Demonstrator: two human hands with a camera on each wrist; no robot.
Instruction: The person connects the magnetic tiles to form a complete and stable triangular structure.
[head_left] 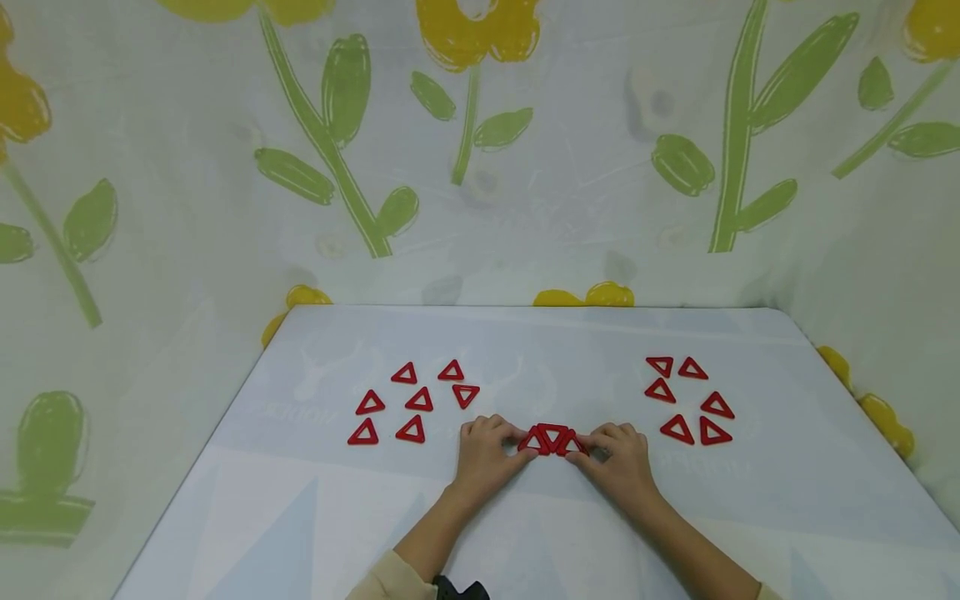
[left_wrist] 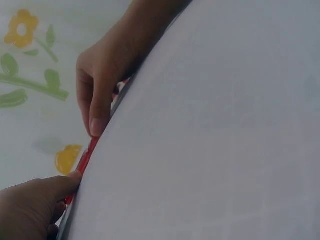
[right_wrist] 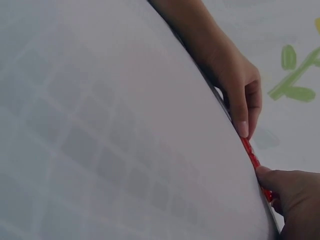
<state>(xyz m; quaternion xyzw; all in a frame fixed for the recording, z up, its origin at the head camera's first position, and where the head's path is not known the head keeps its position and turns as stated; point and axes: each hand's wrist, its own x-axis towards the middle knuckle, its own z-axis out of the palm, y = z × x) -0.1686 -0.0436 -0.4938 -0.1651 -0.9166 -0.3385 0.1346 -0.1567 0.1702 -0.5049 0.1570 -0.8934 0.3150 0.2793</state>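
Apparently, 3 red triangles (head_left: 552, 427) are being aligned in a row on the table (head_left: 555, 525), the outer 2 being pinched by the left hand (head_left: 485, 450) and right hand (head_left: 624, 460); steady inward pressure is seemingly being called for next.

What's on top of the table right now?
On the table: a row of three red triangles, its ends pinched by the left hand and right hand; seven red triangles left of it; six red triangles right of it. Whatever lies beneath the hands is covered.
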